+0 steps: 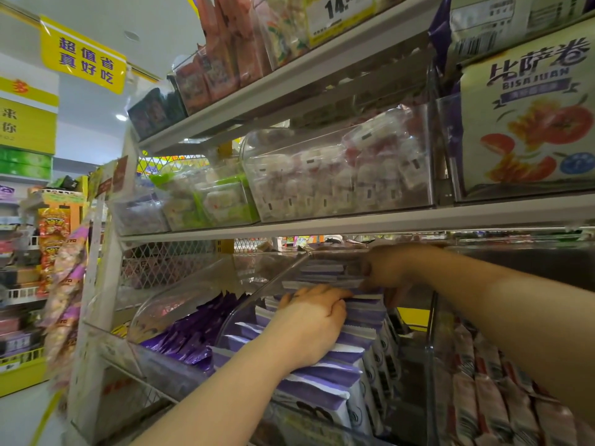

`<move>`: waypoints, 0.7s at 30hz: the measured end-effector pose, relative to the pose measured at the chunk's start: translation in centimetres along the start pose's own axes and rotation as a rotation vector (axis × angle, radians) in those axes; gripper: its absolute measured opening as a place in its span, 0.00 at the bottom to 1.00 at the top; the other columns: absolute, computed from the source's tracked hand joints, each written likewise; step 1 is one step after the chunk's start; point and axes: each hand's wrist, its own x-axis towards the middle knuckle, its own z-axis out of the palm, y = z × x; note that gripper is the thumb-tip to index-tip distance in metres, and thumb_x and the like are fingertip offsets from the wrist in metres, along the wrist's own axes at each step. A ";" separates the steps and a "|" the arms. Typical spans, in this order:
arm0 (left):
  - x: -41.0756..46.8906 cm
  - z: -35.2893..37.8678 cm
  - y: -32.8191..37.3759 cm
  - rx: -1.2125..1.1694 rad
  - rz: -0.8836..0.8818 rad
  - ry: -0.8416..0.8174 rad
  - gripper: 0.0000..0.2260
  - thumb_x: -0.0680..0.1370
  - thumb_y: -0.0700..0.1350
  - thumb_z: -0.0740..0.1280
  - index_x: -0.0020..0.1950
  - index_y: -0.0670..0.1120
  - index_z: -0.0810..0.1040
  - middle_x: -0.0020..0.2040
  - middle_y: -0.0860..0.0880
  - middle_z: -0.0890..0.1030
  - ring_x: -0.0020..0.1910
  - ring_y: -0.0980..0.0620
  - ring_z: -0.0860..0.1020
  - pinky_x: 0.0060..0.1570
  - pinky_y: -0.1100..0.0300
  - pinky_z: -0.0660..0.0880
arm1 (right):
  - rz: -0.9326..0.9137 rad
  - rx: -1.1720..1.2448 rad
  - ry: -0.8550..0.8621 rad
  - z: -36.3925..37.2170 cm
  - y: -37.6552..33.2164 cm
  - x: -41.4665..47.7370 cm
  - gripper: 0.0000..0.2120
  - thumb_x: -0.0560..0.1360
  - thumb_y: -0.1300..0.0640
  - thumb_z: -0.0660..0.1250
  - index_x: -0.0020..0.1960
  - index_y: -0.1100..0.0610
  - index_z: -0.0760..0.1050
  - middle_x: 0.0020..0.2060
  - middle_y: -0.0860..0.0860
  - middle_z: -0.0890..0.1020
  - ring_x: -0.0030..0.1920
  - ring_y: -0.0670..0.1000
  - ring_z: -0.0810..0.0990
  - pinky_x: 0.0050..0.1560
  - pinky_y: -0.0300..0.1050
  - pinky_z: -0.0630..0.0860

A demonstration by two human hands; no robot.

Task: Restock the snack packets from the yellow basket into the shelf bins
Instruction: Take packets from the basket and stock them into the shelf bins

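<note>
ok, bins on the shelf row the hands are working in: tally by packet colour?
Bin of dark purple packets: 1
Bin of purple-and-white packets: 1
Bin of red-and-white packets: 1
Total: 3 bins in view on that row
</note>
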 end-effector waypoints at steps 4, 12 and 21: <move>-0.1 -0.2 0.1 0.001 -0.005 -0.008 0.18 0.84 0.50 0.50 0.72 0.57 0.67 0.72 0.54 0.68 0.72 0.50 0.63 0.71 0.47 0.57 | -0.041 -0.093 -0.070 0.3 -0.5 -0.2 0.16 0.81 0.52 0.61 0.64 0.59 0.71 0.62 0.57 0.77 0.55 0.57 0.79 0.55 0.47 0.76; -3.6 -3.3 0.8 -0.077 -0.064 0.269 0.14 0.82 0.50 0.57 0.63 0.56 0.76 0.62 0.56 0.78 0.61 0.52 0.75 0.64 0.50 0.68 | -0.218 0.006 0.238 -0.5 -2.3 -5.2 0.15 0.81 0.47 0.57 0.62 0.52 0.76 0.59 0.51 0.79 0.56 0.51 0.76 0.56 0.45 0.72; -20.2 -2.4 -3.5 -0.137 -0.218 0.642 0.10 0.78 0.43 0.63 0.52 0.56 0.81 0.46 0.57 0.82 0.41 0.58 0.78 0.44 0.56 0.75 | -0.650 -0.053 0.469 5.6 -15.1 -14.1 0.08 0.76 0.49 0.62 0.51 0.47 0.78 0.47 0.46 0.83 0.48 0.51 0.80 0.46 0.50 0.77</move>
